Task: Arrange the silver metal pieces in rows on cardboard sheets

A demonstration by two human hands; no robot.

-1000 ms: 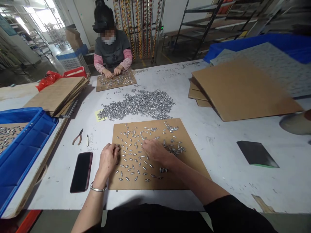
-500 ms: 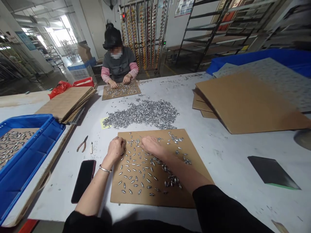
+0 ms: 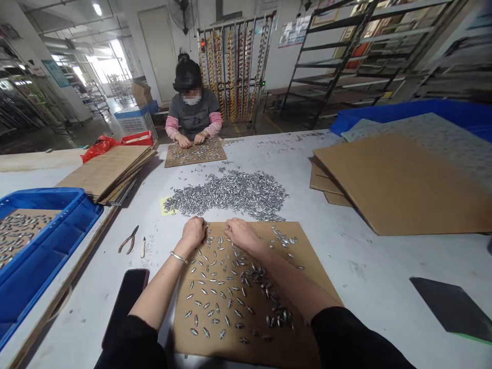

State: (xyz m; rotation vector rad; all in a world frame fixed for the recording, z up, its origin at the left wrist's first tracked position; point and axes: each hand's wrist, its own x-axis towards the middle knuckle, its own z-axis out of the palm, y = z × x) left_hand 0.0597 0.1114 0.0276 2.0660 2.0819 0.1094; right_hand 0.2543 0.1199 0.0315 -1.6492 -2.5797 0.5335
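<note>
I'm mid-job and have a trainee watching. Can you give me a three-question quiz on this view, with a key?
1. Multiple choice: which part of the cardboard sheet is the person's left hand closest to?
A) the right edge
B) the far left corner
C) the edge closest to the person

2. Short answer: what has two handles and lies just beyond the phone?

3. True or false: the phone lies on the cardboard sheet.

Key:
1. B
2. Pliers
3. False; the phone lies to the left of the sheet.
</note>
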